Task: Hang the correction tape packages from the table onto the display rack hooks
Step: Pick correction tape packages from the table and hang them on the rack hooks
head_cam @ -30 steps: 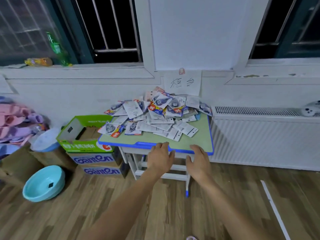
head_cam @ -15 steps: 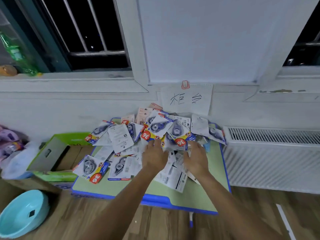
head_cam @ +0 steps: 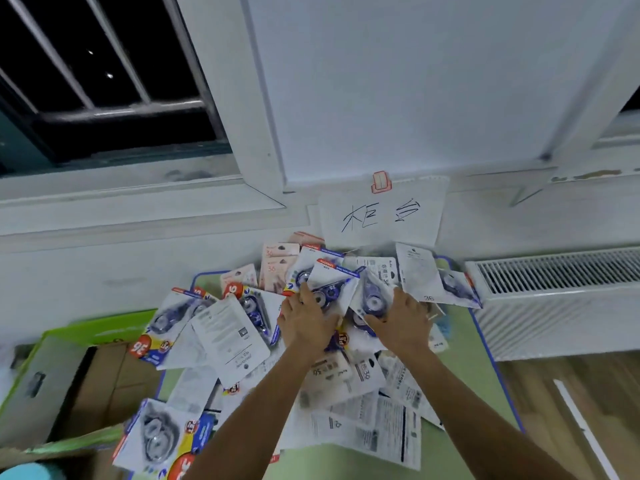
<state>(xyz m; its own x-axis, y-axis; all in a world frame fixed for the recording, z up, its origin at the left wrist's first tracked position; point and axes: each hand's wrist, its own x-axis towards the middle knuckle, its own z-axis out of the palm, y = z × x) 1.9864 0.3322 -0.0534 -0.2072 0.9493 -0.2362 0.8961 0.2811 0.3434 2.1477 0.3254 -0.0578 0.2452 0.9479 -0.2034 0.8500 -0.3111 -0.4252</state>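
**A:** How far has the person got with the hanging?

**B:** By the look of it, barely started. The correction tape packages [head_cam: 242, 327] lie in a loose heap on the table [head_cam: 457, 455], and no display rack or hooks are in view, so nothing can be counted as hung.

**A:** Going left to right, what shows?

**B:** An open cardboard box [head_cam: 86, 386] stands beside the table on the left. Then the heap: flat cards with a clear bubble over a blue-grey dispenser, some face up with a red "36" sticker, many face down showing white printed backs, all overlapping and tilted. Next the left hand [head_cam: 306, 323], laid on the pile with its thumb pressing a face-up package [head_cam: 329, 292]. Then the right hand [head_cam: 401, 322], fingers curled round the neighbouring package [head_cam: 372, 297]. A radiator [head_cam: 561, 299] stands at the far right.

**A:** What is left?

**B:** Seemingly everything: lifting packages out and carrying them to hooks.
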